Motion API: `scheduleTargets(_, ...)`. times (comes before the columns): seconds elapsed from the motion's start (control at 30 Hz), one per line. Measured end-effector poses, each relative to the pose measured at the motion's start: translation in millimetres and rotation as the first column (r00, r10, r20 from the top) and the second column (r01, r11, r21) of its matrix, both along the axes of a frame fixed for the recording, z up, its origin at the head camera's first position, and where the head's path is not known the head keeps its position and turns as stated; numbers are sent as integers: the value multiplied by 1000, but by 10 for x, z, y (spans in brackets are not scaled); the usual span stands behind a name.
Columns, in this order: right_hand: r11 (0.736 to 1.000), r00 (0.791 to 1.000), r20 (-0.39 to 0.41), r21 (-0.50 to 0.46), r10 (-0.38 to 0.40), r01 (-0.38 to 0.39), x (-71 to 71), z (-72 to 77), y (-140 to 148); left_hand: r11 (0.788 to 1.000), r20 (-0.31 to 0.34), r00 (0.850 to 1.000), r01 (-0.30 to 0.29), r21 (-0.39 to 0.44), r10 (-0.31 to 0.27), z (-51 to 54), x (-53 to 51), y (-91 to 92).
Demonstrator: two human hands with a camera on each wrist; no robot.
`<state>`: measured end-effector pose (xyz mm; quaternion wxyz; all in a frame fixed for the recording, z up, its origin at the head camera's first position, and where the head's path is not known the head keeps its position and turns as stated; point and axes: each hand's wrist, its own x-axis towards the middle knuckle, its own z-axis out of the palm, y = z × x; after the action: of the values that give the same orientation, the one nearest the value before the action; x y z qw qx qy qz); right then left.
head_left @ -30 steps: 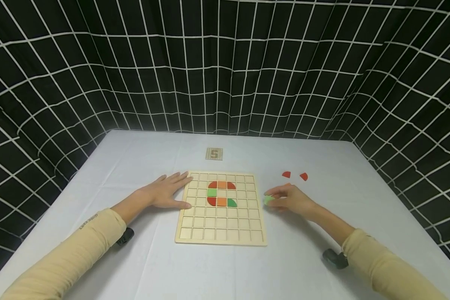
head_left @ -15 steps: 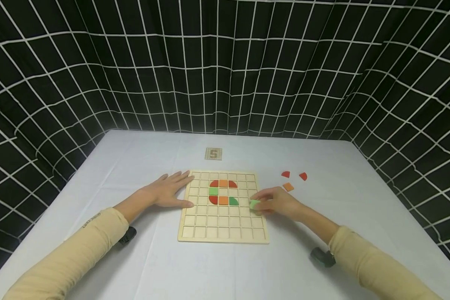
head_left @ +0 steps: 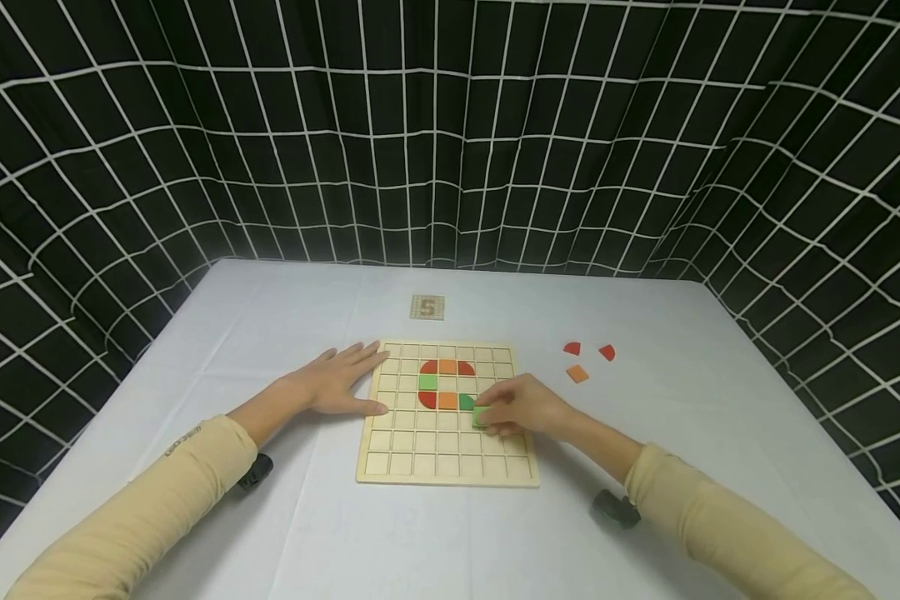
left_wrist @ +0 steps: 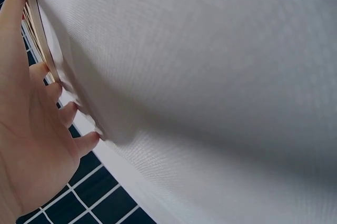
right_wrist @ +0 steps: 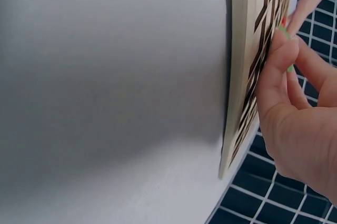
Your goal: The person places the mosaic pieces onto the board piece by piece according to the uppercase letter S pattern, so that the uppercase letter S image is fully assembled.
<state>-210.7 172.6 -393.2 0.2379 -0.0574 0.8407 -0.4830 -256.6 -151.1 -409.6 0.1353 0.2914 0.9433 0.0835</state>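
Note:
A wooden grid board (head_left: 412, 464) lies on the white cloth. My left hand (head_left: 335, 385) rests at its left edge, fingers spread, thumb and fingertips touching the rim; the left wrist view shows this hand (left_wrist: 39, 129) too. Between thumb and fingers my right hand (head_left: 525, 406) pinches a light green square (head_left: 479, 416) over the board, just below and right of a dark green quarter piece (head_left: 466, 402). Red quarter pieces (head_left: 427, 401), orange squares (head_left: 447, 401) and another light green square (head_left: 428, 382) sit in cells. In the right wrist view the right hand (right_wrist: 300, 103) partly hides the pinched piece.
Right of the board lie two red quarter pieces (head_left: 572, 348) and an orange square (head_left: 577, 373). A small patterned card (head_left: 427, 307) lies behind the board. Black curtains with white grid lines (head_left: 450, 150) surround the table's back and sides.
My right hand has moved left from beside the board to over it, carrying the light green square. The loose orange square has come into full view. My left hand has kept its place at the board's edge.

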Motion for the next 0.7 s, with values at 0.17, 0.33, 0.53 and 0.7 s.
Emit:
scheduleTargets(0.17, 999, 999, 15, 13, -32, 32, 13, -10, -101, 1000, 1, 1000, -6, -15, 6, -6, 8, -2)
scheduleTargets(0.33, 997, 998, 20, 44, -66, 65, 30, 3, -165, 1000, 3, 1000, -7, -17, 7, -14, 5, -1)
scheduleTargets(0.53, 994, 997, 1, 66, -84, 83, 60, 53, -214, 1000, -5, 1000, 4, -10, -4, -23, -13, -7)
scheduleTargets(0.7, 992, 995, -22, 76, -94, 96, 73, 52, -233, 1000, 3, 1000, -1, -19, 1, -16, -5, -4)
